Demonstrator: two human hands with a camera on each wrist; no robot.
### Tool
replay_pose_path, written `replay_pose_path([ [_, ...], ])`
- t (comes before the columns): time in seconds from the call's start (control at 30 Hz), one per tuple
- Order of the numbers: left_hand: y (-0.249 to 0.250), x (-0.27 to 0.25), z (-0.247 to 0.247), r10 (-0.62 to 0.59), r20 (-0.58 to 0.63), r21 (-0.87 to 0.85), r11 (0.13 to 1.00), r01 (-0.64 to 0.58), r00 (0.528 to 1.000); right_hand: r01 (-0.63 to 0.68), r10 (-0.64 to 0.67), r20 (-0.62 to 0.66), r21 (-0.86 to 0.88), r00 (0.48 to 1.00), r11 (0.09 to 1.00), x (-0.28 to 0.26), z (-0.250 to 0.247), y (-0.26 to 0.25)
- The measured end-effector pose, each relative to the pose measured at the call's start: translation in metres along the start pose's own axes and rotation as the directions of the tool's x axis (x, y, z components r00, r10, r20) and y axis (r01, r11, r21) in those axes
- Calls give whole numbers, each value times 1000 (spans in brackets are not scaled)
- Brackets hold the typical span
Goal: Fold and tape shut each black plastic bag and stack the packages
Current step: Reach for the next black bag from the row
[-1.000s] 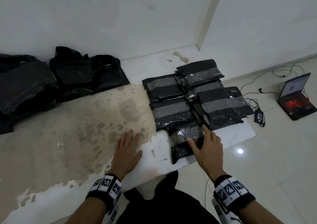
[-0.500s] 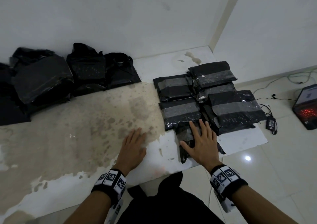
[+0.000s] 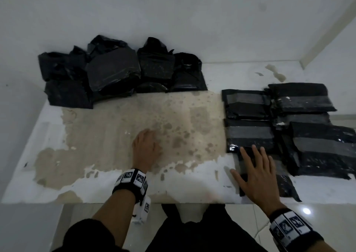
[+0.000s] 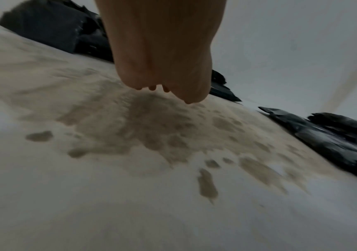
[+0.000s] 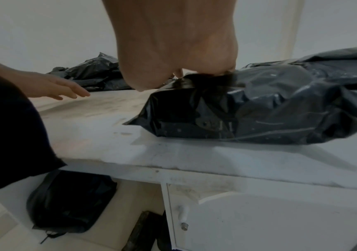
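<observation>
Right hand: fingers straight and spread wide, laid flat on the nearest taped package at the front right of the table. Nothing gripped; palm down, probably to seat the package or press its seal before release. Right wrist view confirms contact: heel of hand on crinkled black plastic near the table's front edge.

Left hand: empty, held low over the stained middle of the table with fingers loosely extended. Contact with the surface cannot be confirmed from the blurred left wrist view. Likely positioned for a reach toward the next bag.

Finished packages: grouped along the right side, each crossed by a grey tape band, some overlapping or stacked. Kept together, apparently, to separate completed work from pending work.

Unsealed bags: heaped at the back left against the wall, well apart from the finished group, no tape visible. Several remaining, so task judged partly complete.

Middle of table left as working area between both groups.

No tape roll visible in any view.

Caution: front package close to the table edge; risk of sliding off if pushed.
</observation>
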State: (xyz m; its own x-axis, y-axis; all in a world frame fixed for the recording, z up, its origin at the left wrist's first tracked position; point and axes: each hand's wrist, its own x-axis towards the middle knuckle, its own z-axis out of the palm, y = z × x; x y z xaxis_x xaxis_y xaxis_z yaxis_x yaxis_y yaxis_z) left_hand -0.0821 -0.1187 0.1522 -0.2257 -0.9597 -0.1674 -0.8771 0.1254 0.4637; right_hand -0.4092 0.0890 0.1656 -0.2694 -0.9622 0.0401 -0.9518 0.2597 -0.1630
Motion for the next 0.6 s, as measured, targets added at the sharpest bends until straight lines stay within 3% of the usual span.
replay_pose_path([
  [0.13,-29,22,-18,-32,-33,48,998,34,999,89,-89,15,-3,996,996,14,3,-17],
  [0.27,-44,42,-27,-28,82,77,997,22,996,117,-120,13,111,993,987,65,1,-56],
  [0.37,-51,42,-19,12,109,142,990,-27,994,99,-107,25,226,994,969,133,-8,-99],
  [0.5,-59,37,-4,49,43,171,984,-56,998,71,-105,84,340,991,938,239,-20,-162],
  [0.6,-63,34,5,92,-24,167,982,-87,995,-63,-52,217,490,975,869,312,-31,-203],
])
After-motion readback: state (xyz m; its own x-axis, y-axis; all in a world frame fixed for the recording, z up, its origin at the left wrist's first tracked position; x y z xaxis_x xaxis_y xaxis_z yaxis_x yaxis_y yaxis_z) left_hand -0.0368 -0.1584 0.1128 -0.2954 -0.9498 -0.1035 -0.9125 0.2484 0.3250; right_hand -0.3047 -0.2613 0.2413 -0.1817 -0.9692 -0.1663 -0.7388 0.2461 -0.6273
